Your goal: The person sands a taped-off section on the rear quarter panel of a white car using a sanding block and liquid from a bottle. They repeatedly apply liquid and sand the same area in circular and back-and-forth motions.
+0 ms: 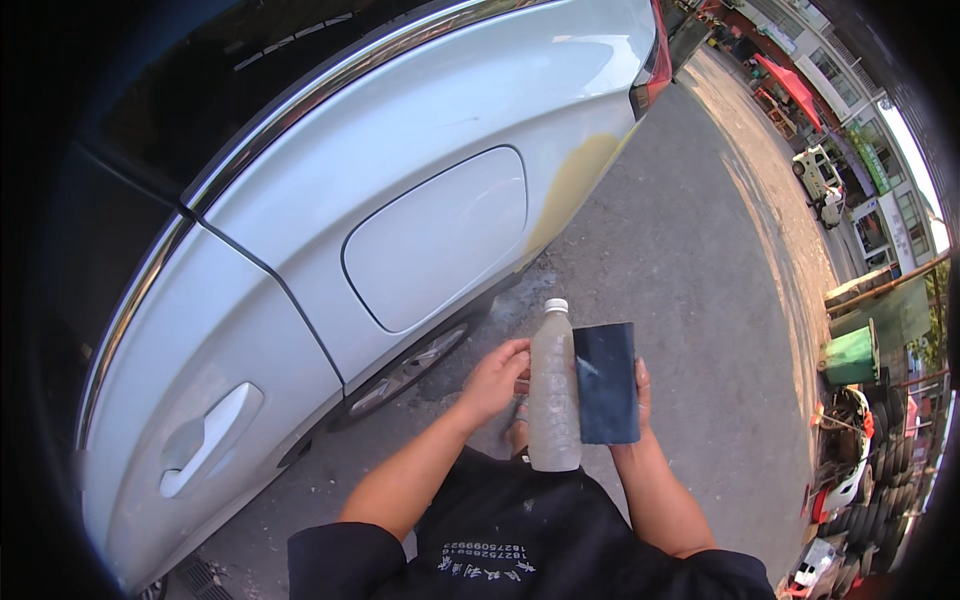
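The bottle point(556, 390), plastic, with cloudy contents and a white cap point(556, 304), stands almost upright in front of your body, below the middle of the view. The dark sheet point(607, 385), flat and rectangular, is at its 3 o'clock, and their edges meet or overlap in the view.

The grip of your right hand point(643, 390) is closed at the outer edge of the sheet; most of its fingers are hidden behind. Your left hand point(495, 385) is at the bottle's 9 o'clock, with fingers bent toward its side; I cannot tell if this grip is pinching the bottle or only lies beside it.

Counting from the bottle, the white car point(400, 150) fills the side from 9 to 12 o'clock. Its lower edge runs slanting, with a wheel point(410, 368) near 9 o'clock and a yellowish patch point(580, 185) near 12. Grey ground point(715, 280) stretches from 1 to 4 o'clock, as far as a green bin point(850, 352) and stacked tyres point(888, 440) near 3 o'clock.
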{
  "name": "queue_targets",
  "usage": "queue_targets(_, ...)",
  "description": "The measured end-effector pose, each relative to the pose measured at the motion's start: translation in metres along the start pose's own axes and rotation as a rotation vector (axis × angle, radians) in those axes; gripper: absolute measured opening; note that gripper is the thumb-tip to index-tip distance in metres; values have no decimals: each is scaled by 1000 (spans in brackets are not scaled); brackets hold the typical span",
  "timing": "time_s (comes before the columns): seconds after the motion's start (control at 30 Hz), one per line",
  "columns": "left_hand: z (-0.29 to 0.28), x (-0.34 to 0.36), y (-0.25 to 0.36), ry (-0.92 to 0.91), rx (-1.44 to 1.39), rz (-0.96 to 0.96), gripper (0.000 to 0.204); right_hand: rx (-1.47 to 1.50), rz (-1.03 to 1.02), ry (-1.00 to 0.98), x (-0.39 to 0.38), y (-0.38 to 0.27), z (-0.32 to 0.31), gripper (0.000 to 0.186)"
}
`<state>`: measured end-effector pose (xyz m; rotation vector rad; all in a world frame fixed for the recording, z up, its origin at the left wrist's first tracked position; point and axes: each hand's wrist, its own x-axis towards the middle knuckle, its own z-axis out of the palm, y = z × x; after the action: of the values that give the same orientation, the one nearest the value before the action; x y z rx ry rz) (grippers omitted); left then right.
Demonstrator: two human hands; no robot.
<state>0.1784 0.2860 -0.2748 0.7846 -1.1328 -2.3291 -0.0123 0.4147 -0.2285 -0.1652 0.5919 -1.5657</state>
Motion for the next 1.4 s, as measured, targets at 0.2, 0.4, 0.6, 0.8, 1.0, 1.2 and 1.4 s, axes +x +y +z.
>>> queue_targets(0.2, 6, -10, 17, -104, -75, -119, 61, -183, -43, -4, 3, -2, 17, 77)
queue_targets(0.4, 13, -9, 42, -156, -26, -41, 71, -163, -3, 46, 6, -3, 34, 79)
queue_targets(0.6, 16, -9, 49, -174, -107, 10, 81, -101, -66, 33, -1, -1, 28, 79)
queue_targets(0.8, 18, -8, 47, -185, 219, 255, 83, -120, -160, -18, -15, -11, 22, 79)
queue_targets(1.0, 18, -1, 31, -55, 855, 494, 86, -76, -275, -33, -21, -26, 24, 76)
queue_targets(1.2, 44, 13, 22, -110, 983, 486, 81, 5, -241, -199, -16, -36, 34, 76)
queue_targets(1.4, 49, 41, 4, -128, 983, 407, 85, -65, -246, -155, -1, -48, 23, 50)
